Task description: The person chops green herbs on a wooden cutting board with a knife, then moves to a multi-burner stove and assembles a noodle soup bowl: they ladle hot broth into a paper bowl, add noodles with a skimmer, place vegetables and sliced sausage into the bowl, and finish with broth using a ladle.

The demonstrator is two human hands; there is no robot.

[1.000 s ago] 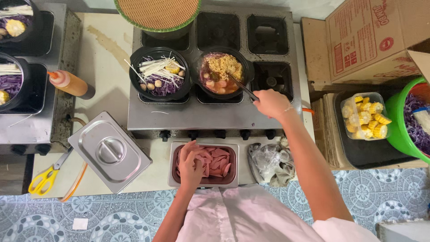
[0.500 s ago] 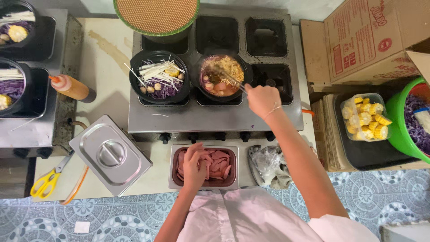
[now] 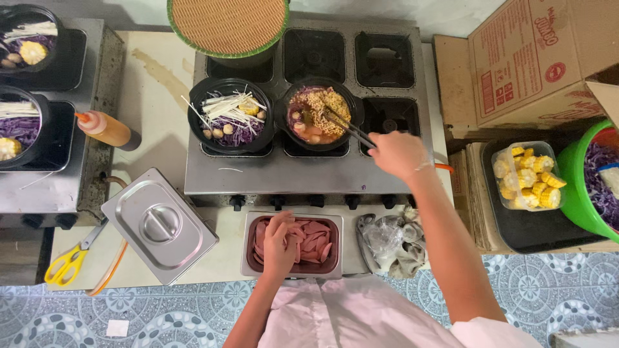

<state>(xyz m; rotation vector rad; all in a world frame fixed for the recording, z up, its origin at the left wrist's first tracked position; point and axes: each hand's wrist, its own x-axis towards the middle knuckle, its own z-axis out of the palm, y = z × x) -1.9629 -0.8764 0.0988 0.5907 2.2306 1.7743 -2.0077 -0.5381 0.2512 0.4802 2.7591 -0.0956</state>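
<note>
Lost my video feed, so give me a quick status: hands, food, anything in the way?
Right hand holds chopsticks in the noodle bowl. Left hand rests on sliced meat in the metal tray. Nothing blocking either hand.

Pink meat slices (image 3: 309, 235) are seen in a steel tray (image 3: 248, 248), yellow noodles (image 3: 325, 103) in a black pot (image 3: 351, 113), above blue-patterned floor tiles (image 3: 567, 283).

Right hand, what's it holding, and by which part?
The right hand holds tongs by their handle end; the tips reach into the noodle bowl.
</note>
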